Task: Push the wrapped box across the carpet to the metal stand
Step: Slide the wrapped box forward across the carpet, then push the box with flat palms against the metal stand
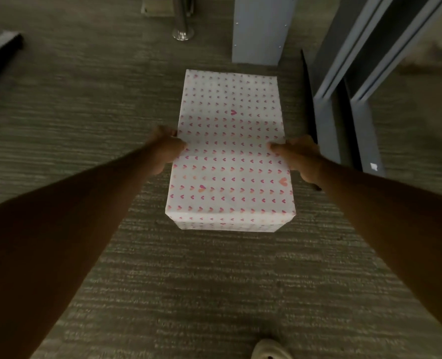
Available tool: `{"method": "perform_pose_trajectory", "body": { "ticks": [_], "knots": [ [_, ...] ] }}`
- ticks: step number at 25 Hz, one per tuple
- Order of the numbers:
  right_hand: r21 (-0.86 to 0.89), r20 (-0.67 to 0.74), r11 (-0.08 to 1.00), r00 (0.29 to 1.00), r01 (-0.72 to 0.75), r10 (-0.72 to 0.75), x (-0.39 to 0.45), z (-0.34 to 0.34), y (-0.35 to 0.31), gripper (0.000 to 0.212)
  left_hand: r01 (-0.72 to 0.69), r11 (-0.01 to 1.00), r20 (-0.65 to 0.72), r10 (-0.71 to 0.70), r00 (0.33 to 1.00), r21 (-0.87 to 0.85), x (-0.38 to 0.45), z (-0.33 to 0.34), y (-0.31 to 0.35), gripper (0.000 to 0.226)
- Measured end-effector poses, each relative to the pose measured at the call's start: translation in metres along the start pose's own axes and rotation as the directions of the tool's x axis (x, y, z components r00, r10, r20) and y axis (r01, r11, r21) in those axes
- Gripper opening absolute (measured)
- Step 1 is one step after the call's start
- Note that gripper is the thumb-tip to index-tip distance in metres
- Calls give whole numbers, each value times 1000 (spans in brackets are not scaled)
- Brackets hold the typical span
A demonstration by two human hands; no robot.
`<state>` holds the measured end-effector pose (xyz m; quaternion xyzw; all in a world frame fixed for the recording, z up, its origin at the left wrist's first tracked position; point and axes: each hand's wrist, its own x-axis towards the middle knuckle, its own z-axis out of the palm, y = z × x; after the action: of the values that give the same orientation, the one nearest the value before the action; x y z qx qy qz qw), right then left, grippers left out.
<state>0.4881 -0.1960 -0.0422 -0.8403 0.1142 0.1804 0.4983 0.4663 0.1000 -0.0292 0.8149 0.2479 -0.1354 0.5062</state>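
- A pale shoe (pixel 270 351) shows at the bottom edge, nearest the camera, on the grey ribbed carpet (pixel 214 294).
- Both bare forearms reach forward and down from the lower corners towards the box (pixel 230 151).
- The box, wrapped in white paper with small pink hearts, lies flat on the carpet in the middle of the view, its long side running away from the camera.
- The left hand (pixel 167 151) grips the box's left edge about midway along, thumb on top, fingers curled down the side.
- The right hand (pixel 299 156) clasps the right edge opposite it in the same way.
- A grey metal stand (pixel 260 29) rises just beyond the box's far end, close but not clearly touching.
- A chrome leg (pixel 183 32) stands to its left.
- Grey frames (pixel 357 81) lean at the right.
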Motion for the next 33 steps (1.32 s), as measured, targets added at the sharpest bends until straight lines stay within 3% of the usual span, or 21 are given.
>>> {"method": "perform_pose_trajectory", "body": {
  "ticks": [2, 7, 15, 18, 22, 25, 26, 29, 33],
  "knots": [
    [-11, 1, 1000, 1000, 21, -21, 11, -1, -4, 19, 2, 1000, -24, -1, 1000, 31, 11, 1, 6, 10],
    [-111, -44, 993, 998, 32, -37, 26, 1, -9, 25, 21, 999, -25, -21, 999, 36, 26, 4, 9, 28],
    [-180, -19, 984, 1000, -9, 6, 29, 4, -2, 26, 51, 997, -20, -50, 999, 60, 28, 16, 2, 35],
    [-181, 5, 983, 1000, -25, 27, 27, 5, -4, 42, 55, 997, -17, -54, 998, 54, 27, 17, 2, 39],
    [-183, 40, 983, 999, -20, 28, 23, 2, -3, 42, 48, 995, -22, -46, 999, 87, 26, 20, 2, 48],
    [-383, 44, 922, 998, 63, -50, 16, 3, -10, 68, 14, 982, -118, 9, 993, 191, 16, 28, 8, 62],
    [-482, 29, 867, 992, 124, -126, 15, 4, -14, 77, -38, 942, -157, 94, 983, 332, 13, 31, 9, 70],
    [-732, 8, 633, 932, 252, -362, 10, 5, -26, 103, -219, 682, -131, 422, 897, 698, 7, 38, 14, 98],
    [-847, 53, 443, 875, 295, -481, 12, 7, -37, 113, -323, 480, -44, 608, 793, 815, 5, 38, 28, 111]
  ]
}}
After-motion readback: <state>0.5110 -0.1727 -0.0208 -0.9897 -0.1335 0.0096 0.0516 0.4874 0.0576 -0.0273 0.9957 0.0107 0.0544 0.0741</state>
